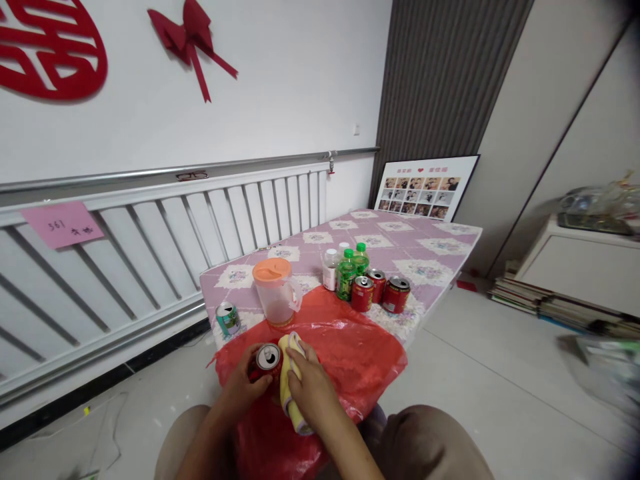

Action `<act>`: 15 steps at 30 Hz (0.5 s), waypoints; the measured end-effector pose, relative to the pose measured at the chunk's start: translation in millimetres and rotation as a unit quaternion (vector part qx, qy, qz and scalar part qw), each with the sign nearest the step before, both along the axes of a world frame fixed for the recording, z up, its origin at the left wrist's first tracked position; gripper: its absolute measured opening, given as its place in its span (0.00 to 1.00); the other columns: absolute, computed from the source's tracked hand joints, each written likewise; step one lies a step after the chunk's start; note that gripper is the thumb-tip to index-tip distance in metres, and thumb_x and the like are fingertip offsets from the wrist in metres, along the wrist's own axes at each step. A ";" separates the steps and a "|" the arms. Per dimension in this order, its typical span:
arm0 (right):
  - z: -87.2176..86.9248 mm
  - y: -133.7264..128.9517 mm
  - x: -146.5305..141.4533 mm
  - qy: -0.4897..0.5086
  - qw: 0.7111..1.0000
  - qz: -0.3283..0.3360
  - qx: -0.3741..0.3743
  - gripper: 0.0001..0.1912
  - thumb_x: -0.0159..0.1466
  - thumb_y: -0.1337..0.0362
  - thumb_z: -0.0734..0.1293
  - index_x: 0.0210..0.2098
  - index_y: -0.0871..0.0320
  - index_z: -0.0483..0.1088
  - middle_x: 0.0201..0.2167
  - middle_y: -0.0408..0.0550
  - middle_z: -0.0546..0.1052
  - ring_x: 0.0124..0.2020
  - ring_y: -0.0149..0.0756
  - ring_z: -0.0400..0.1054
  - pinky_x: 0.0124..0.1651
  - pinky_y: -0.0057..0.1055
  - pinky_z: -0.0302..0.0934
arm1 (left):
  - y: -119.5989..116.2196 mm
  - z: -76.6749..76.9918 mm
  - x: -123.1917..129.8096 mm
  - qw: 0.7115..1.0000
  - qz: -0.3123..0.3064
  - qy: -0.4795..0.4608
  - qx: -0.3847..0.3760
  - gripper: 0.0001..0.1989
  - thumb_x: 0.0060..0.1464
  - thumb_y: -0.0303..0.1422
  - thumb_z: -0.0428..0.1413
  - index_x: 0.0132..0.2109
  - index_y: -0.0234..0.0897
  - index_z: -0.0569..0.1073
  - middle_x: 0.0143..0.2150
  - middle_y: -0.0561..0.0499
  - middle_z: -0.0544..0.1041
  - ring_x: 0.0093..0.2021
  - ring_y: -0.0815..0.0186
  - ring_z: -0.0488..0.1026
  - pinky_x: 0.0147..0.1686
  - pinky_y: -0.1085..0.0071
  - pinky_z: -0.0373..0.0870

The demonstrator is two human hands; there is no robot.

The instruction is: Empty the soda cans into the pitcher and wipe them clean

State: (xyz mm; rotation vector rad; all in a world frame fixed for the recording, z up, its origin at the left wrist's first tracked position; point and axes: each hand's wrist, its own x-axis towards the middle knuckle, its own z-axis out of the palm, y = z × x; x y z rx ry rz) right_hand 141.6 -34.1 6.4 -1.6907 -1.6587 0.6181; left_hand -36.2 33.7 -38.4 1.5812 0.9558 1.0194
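Observation:
My left hand (249, 379) is closed around a red drink can (269, 358), which stands upright with its opened top facing me. On the can's right side, my right hand (313, 387) grips a folded yellow cloth (291, 373) and holds it against or very near the can. Both hands are over a red plastic bag (350, 353) spread across the near part of the table and hanging over its edge. Just beyond the can stands a clear pitcher (277, 300) with an orange lid. A green-blue can (229, 319) is to the left of it.
Red cans (397, 295), green bottles (346, 279) and a white-capped bottle (330, 270) stand grouped on the floral tablecloth (425, 270). A white radiator (200, 227) runs along the wall. A photo board (425, 187) leans beyond the table, and a white cabinet (585, 267) is at right.

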 end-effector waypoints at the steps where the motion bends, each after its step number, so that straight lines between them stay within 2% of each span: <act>1: 2.6 -0.3 0.0 0.004 1.000 -0.002 0.009 0.27 0.62 0.72 0.59 0.60 0.61 0.68 0.68 0.57 0.58 0.67 0.41 0.55 0.66 0.33 0.51 | -0.7 2.2 -0.2 1.000 -0.011 0.001 0.001 0.28 0.45 0.32 0.61 0.55 0.39 0.69 0.55 0.43 0.76 0.57 0.51 0.72 0.60 0.52 0.67; 4: 5.7 -0.4 -0.5 0.008 1.000 -0.003 0.011 0.26 0.62 0.72 0.59 0.60 0.60 0.68 0.68 0.56 0.57 0.68 0.41 0.54 0.66 0.34 0.51 | -1.2 6.2 -1.4 0.999 -0.034 -0.002 -0.002 0.28 0.46 0.32 0.61 0.56 0.38 0.69 0.56 0.43 0.76 0.58 0.52 0.71 0.61 0.53 0.66; 7: 0.5 0.0 -1.5 -0.004 1.000 -0.006 -0.009 0.28 0.61 0.74 0.59 0.60 0.61 0.67 0.68 0.57 0.58 0.68 0.42 0.54 0.67 0.35 0.51 | -0.4 4.6 -1.6 0.999 -0.037 0.000 -0.003 0.29 0.46 0.32 0.61 0.57 0.38 0.69 0.58 0.43 0.75 0.60 0.51 0.70 0.62 0.53 0.64; 12: -13.2 0.2 -2.8 -0.024 0.999 -0.003 -0.033 0.28 0.60 0.75 0.60 0.60 0.62 0.68 0.66 0.59 0.60 0.66 0.43 0.58 0.65 0.35 0.54 | -2.7 -2.4 7.4 1.000 0.018 0.021 -0.002 0.32 0.44 0.34 0.63 0.58 0.37 0.67 0.58 0.42 0.74 0.59 0.50 0.70 0.61 0.52 0.64; 15: -15.8 -0.4 -2.3 -0.025 0.999 -0.004 -0.031 0.29 0.59 0.75 0.60 0.60 0.62 0.68 0.66 0.60 0.60 0.65 0.43 0.59 0.65 0.35 0.54 | -4.3 -6.3 15.3 0.996 0.078 0.041 0.024 0.32 0.40 0.36 0.65 0.55 0.36 0.70 0.54 0.41 0.76 0.56 0.48 0.72 0.60 0.49 0.65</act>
